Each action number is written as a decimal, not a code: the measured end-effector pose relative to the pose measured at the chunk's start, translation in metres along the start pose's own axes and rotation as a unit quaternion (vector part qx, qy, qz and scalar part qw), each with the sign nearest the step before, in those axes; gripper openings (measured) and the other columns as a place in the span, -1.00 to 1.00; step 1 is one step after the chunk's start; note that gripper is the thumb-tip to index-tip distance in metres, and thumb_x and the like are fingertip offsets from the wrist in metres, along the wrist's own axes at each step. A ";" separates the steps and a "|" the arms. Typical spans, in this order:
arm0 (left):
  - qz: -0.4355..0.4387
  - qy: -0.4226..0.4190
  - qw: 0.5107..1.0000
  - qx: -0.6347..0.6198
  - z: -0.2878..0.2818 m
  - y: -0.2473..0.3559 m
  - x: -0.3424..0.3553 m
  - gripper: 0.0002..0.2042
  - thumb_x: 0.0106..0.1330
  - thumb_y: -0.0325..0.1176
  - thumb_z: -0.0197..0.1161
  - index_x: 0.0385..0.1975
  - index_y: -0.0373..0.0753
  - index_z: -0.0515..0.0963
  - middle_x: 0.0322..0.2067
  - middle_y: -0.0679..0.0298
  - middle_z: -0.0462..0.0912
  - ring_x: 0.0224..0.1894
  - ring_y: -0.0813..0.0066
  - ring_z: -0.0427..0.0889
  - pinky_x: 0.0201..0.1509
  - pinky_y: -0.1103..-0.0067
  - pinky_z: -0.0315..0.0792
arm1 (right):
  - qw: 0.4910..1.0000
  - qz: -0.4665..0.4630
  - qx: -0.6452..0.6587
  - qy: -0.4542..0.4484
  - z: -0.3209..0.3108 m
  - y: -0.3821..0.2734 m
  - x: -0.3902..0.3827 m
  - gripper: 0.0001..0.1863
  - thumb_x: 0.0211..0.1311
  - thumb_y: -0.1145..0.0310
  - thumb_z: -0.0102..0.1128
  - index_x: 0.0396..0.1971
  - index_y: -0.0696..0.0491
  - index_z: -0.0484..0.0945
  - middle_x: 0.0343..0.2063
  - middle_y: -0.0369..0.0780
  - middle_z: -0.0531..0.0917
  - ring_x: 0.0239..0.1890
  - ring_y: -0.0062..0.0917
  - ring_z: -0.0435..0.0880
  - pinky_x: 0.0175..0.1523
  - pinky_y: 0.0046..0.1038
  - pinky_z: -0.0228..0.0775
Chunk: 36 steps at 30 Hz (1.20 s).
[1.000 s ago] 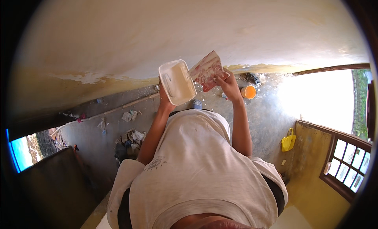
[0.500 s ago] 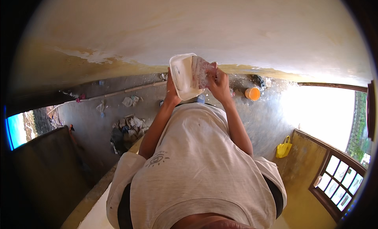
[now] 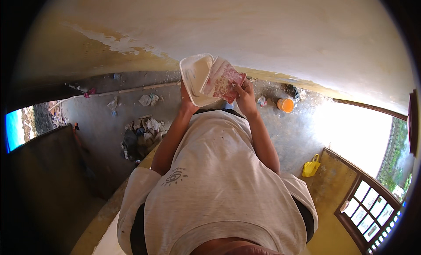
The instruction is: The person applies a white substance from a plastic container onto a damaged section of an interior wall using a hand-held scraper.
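My left hand (image 3: 187,100) grips a white rectangular plastic tub (image 3: 187,75) by its outer left side, with a pale paste coating its inside. In my right hand (image 3: 247,97) is a flat reddish putty scraper (image 3: 228,82), smeared with whitish paste. The thumb lies over its face and the fingers are behind. The scraper's far edge rests at or over the tub's right rim; whether it touches I cannot tell. Both hands are in front of my chest, close to a wall (image 3: 280,40) with a smooth pale coat and a patchy, ragged-edged area at the left.
On the grey floor stands an orange bucket (image 3: 285,105) at the right. A pile of rags and scraps (image 3: 147,134) lies at the left, near a long pole (image 3: 136,89) along the wall's foot. A yellow bag (image 3: 311,166) sits by a low wall, near a brown-framed window (image 3: 368,206).
The tub has shifted slightly left and up. The scraper has turned, so more of its reddish, paste-smeared face shows. The whole view has tilted a little.
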<state>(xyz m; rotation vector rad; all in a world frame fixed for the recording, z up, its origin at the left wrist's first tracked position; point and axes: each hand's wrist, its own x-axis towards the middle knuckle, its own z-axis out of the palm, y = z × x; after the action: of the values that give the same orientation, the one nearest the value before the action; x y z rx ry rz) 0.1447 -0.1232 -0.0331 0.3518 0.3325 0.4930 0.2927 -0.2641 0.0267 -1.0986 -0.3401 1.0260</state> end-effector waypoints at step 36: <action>0.101 0.078 0.989 -0.073 -0.105 0.186 -0.065 -0.44 0.39 0.15 -0.06 0.28 -0.02 0.28 0.20 0.32 0.43 0.22 0.24 0.42 0.29 0.19 0.31 | 0.972 -0.046 0.203 0.112 0.041 0.110 0.108 -0.73 0.34 0.33 -0.09 -0.12 0.17 0.47 -0.19 -0.09 0.64 -0.08 -0.33 0.63 0.06 -0.37 0.50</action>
<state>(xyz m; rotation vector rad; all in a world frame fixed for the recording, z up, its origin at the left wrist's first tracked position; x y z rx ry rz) -0.0241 0.0228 -0.0372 0.2063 0.4121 0.7425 0.2654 -0.1438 -0.0744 -0.8074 0.0041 0.8323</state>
